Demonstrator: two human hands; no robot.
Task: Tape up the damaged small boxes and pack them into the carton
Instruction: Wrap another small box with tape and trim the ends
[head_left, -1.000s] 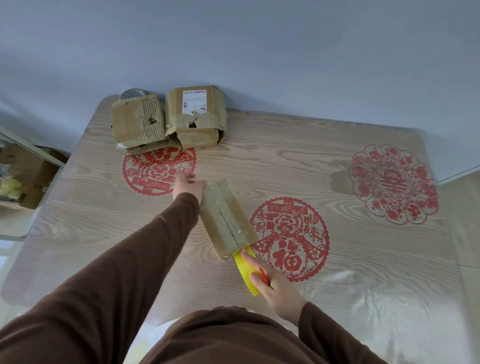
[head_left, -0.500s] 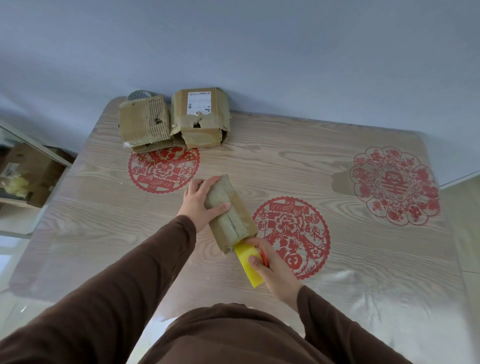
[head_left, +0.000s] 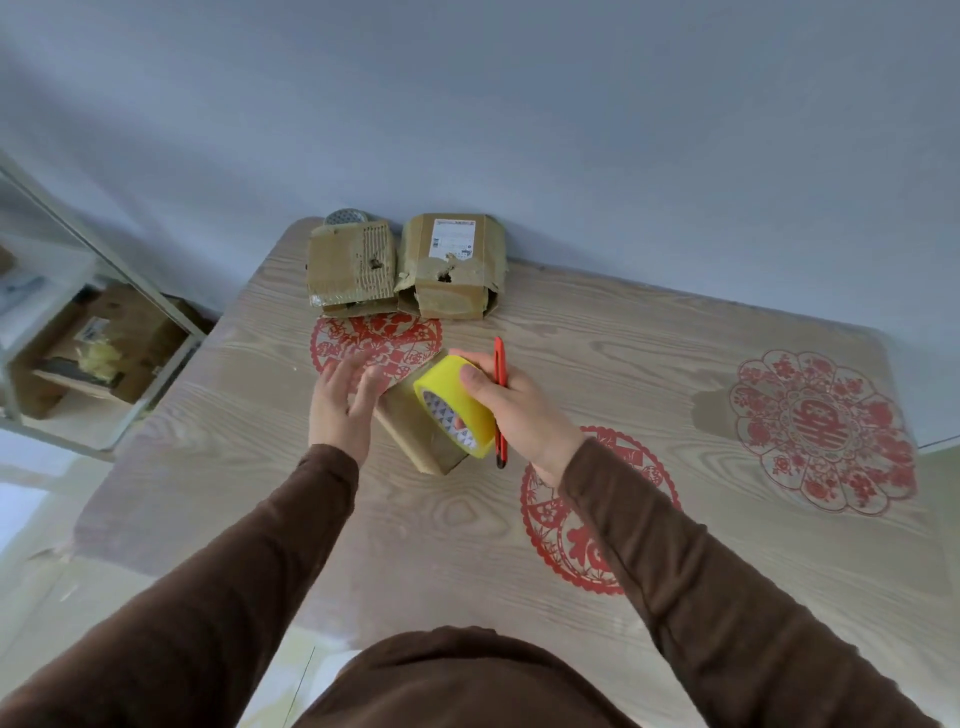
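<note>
Cardboard, torn and punctured, marks the two small boxes at the far left edge of the table (head_left: 597, 519): the ribbed box (head_left: 351, 267) and, touching its right side, the labelled box (head_left: 451, 265), both still untaped. Nearer the person, the left hand (head_left: 340, 402) is shown with fingers spread and straight beside the third box (head_left: 423, 431), which lies on the table; whether the fingertips touch it cannot be told. The tape roll (head_left: 454, 402) is gripped above this box by the right hand (head_left: 511, 410), whose fingers are curled round the roll and a red cutter (head_left: 500, 400) together. The step in hand is judged to be the taping of the third box. The next move would call for the box to be steadied and the tape end to be freed and laid along its damaged seam. No packing carton is identified with certainty.
</note>
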